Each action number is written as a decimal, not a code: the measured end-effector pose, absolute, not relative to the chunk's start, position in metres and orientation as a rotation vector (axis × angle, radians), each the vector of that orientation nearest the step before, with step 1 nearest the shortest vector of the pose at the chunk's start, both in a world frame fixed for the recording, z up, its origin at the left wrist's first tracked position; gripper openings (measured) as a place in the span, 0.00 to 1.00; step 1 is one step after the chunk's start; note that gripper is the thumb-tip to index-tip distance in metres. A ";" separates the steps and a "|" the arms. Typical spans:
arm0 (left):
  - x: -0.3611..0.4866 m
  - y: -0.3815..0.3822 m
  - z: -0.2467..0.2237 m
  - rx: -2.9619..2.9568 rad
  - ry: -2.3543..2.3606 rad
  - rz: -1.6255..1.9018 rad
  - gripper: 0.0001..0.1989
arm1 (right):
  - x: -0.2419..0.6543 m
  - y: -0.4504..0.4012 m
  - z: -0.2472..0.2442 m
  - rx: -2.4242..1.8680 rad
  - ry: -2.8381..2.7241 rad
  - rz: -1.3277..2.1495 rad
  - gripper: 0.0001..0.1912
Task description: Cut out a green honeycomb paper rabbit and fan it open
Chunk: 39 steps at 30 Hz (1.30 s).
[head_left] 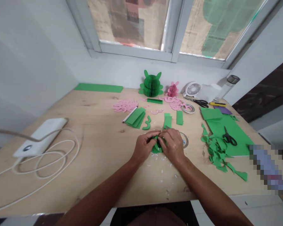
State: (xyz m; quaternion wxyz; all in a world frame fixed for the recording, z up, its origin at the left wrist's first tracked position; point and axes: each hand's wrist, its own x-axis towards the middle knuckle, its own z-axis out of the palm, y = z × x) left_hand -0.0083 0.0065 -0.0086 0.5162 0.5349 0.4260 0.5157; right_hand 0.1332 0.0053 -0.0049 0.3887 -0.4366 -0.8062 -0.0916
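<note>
Both hands meet over a small green paper piece [157, 148] low in the middle of the table. My left hand [143, 146] is closed, fingers pinching its left side. On the other side, my right hand [173, 142] is closed on the same paper, which the fingers partly cover. A tape roll [185, 140] lies beside the right hand, partly hidden by it. Just beyond the hands are green paper strips [168, 120] and a wavy green cutout [147, 123]. Small white paper bits [162, 171] are scattered between my forearms.
At the back stand a green paper figure [152, 85], a pink one [173, 89] and a white fan [192, 89]. Black scissors [229, 138] lie on green sheets near green scraps [218, 150] at right. A white power bank [41, 136] and cable [72, 157] lie left.
</note>
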 end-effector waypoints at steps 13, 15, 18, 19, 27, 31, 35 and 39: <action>-0.006 0.005 -0.009 1.256 1.012 1.264 0.11 | 0.133 0.006 -0.006 -1.126 -2.022 -0.223 0.06; -0.005 0.005 -0.010 1.237 1.023 1.275 0.11 | 0.133 0.006 -0.006 -1.126 -2.020 -0.223 0.06; -0.005 0.004 -0.011 1.207 1.033 1.289 0.11 | 0.132 0.005 -0.006 -1.122 -2.010 -0.216 0.05; -0.005 0.003 -0.011 1.201 1.032 1.293 0.10 | 0.132 0.005 -0.006 -1.124 -2.006 -0.215 0.05; -0.007 0.002 -0.007 1.153 0.996 1.314 0.09 | 0.134 0.005 -0.003 -1.150 -1.956 -0.249 0.03; -0.007 0.002 -0.008 1.129 0.955 1.342 0.09 | 0.136 0.005 -0.001 -1.152 -1.952 -0.248 0.05; -0.007 0.001 -0.009 1.112 0.917 1.354 0.09 | 0.139 0.006 -0.002 -1.157 -1.953 -0.229 0.05; -0.007 0.002 -0.007 0.995 0.910 1.346 0.09 | 0.142 0.009 -0.005 -1.120 -1.958 -0.166 0.06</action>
